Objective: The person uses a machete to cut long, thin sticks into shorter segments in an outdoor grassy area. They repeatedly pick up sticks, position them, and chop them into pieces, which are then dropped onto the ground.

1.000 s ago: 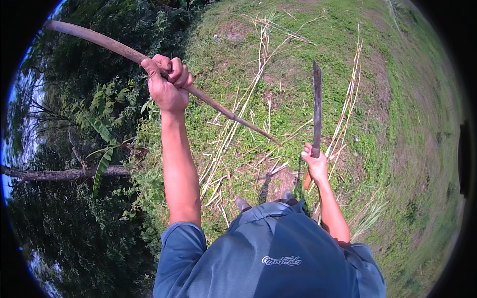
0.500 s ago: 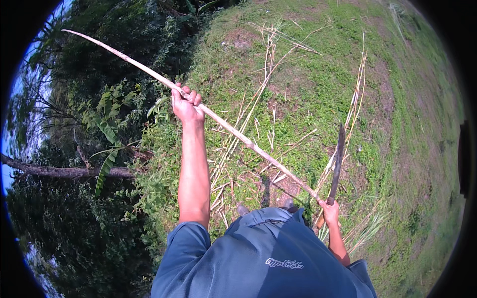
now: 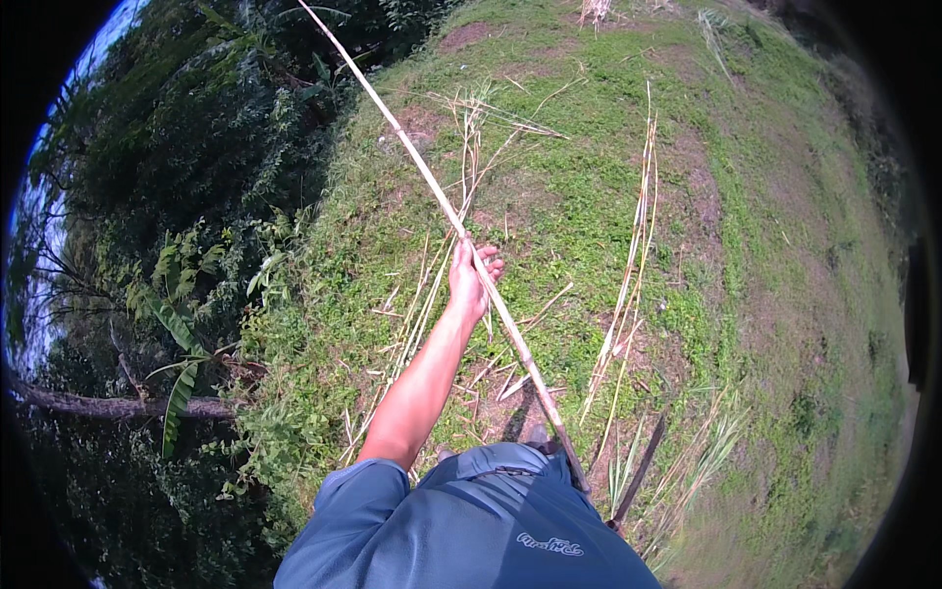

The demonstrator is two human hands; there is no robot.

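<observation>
A long, pale, jointed cane slants across the view, from the trees at the far left down to my waist. My left hand is on it about midway, the shaft lying between thumb and loosely curled fingers. Its near end runs against the front of my blue shirt, where the shirt hides it. At the lower right the dark blade of a machete sticks out past the shirt, tip up. The machete's handle and my right hand are hidden behind the shirt.
Thin dry stalks lie on the grass ahead and to the right, with more stalks left of my hand. Long green leaves lie beside the machete. Dense trees and a fallen trunk border the left side.
The cane has swung to a steeper slant, its far tip moving right and away. My left hand has moved right in the picture. My right hand and the machete's handle have dropped behind the shirt.
</observation>
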